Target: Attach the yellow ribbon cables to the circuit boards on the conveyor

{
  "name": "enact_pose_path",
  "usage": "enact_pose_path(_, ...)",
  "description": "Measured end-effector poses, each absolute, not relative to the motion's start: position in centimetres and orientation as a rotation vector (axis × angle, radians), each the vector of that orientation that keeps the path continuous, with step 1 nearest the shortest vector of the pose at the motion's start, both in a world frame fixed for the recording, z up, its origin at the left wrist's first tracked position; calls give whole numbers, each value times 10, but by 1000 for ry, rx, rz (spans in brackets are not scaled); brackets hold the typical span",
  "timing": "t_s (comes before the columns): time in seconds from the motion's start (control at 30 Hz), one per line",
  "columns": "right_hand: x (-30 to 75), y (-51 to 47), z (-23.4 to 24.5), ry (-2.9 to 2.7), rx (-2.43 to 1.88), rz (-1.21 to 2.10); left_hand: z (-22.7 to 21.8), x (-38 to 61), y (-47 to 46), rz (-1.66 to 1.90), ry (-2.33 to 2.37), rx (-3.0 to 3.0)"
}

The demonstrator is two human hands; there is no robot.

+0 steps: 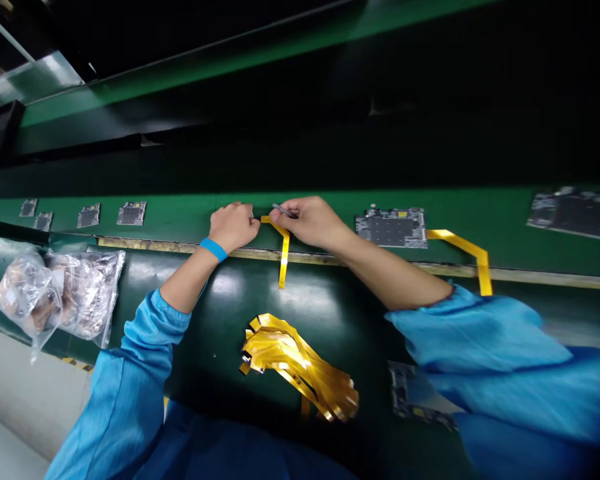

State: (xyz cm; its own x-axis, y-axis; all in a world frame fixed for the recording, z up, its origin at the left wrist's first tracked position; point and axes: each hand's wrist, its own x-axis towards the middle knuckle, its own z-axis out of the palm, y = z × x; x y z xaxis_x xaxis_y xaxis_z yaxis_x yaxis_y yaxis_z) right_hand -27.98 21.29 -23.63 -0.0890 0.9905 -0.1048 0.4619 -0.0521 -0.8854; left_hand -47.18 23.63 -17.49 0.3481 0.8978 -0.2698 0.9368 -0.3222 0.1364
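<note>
dim room, with a green worktop below a raised green strip edged by a pale rail. at that edge, one amber flex ribbon cable, with its upper end between both hands and its tail hanging past the rail. left hand curled close to that end; cannot tell whether gripping anything. right hand pinching a thin grey pen-like tool right by the ribbon. for good work here, probably best to lay the ribbon's end flat and square, press gently and evenly with the tool, and leave the tail slack so as not to crease the bends or tug the end askew. perhaps worth checking alignment against the circuit board to the right, with its own ribbon attached. more ribbon cables bunched on the worktop. no brands or readable writing: just a white patch, maybe a label, at a clear plastic bag, too small to read.
</note>
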Motion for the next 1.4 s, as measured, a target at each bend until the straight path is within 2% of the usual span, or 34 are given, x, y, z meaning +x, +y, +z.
enact_pose_path(0.33,-286,212,-228,-1711,-1804,978,-187,-509,215,65,1366,2556)
enact_pose_path(0.77,-259,204,-231,-1818,-1772,938,-194,-502,190,-190,1129,2889)
enact_pose_path(1.17,-249,214,-227,-1835,-1719,1043,-204,-503,194,-156,1048,2915)
enact_pose_path(1.4,-242,215,-226,-1893,-1739,990,-203,-495,194,-152,1028,2906)
